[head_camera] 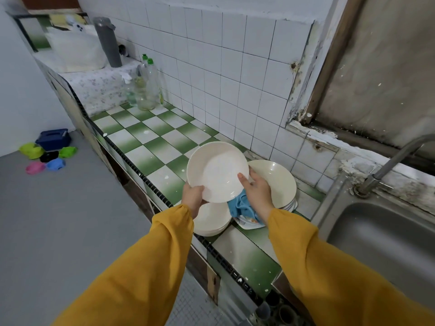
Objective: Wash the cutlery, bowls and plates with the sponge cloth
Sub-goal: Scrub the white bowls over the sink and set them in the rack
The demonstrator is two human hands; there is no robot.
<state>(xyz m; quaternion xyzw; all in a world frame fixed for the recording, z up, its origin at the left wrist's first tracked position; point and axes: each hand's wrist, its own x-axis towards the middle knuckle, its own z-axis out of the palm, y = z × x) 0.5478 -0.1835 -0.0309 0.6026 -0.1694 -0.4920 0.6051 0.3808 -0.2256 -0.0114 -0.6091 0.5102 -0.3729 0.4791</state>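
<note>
1. Head view: a white bowl (217,171) is held tilted above the green-and-white tiled table (150,137), with its hollow turned toward the camera.
2. The bowl's lower left rim is held by the left grip (193,196), whose fingers are curled round the edge.
3. The right rim is clasped by the right grip (256,191), with the thumb laid on the inside and the fingers behind.
4. A blue sponge cloth (242,205) is bunched under the right palm, touching the bowl's lower edge. Whether it is gripped cannot be told.
5. A stack of white bowls (211,222) is set at the table's front edge below the left wrist. Cream bowls (280,184) are stacked behind the right grip, and a patterned plate (247,224) is partly covered by the cloth.
6. A steel sink (388,231) is seen to the right, with a tap (400,158) over it.
7. Clear bottles with green caps (148,85) are stood against the tiled wall farther left, and a grey flask (107,41) beyond them.
</note>
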